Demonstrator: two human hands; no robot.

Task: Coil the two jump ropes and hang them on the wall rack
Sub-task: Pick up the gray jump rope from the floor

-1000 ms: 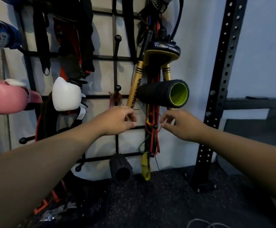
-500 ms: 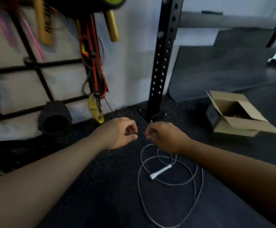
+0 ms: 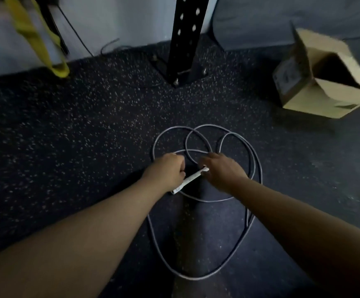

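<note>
Both arms reach down and forward, left hand (image 3: pixel 167 171) and right hand (image 3: pixel 222 170) close together, fingers curled.

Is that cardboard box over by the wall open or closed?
Open. The cardboard box has its flaps spread outward, showing a dark inside. Whether anything is in it cannot be told.

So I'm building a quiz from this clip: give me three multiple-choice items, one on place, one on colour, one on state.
1. Where does the jump rope lie?
A on the floor
B on the wall rack
C in the box

2. What colour is the rope handle?
A red
B white
C black

3. How is the cardboard box?
A taped shut
B crushed flat
C open, flaps up

Key:
1 A, its loops sprawl on the speckled floor.
2 B, it shows white between the left hand and right hand.
3 C, its dark inside shows.
</note>
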